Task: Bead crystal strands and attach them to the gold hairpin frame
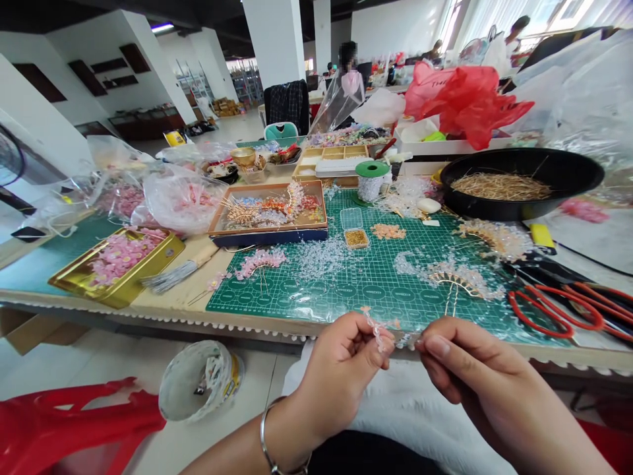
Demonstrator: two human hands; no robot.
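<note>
Pinching a clear beaded sprig (pixel 380 335), your left hand (pixel 346 363) is hovering before the green mat (pixel 380 254). Your right hand (pixel 462 359), also before it, is pressing its fingertips together, anything between them too small to tell. Oval marks (pixel 339 290) on the mat are showing unreadable print; beyond it, a red bag (pixel 459 99) is showing "TH", the rest creased.

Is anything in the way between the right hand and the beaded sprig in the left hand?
No obstacle is visible between the right hand and the beaded sprig pinched in the left hand. Small clear bits show in the gap; whether they belong to the sprig or lie behind it, I cannot tell.
</note>
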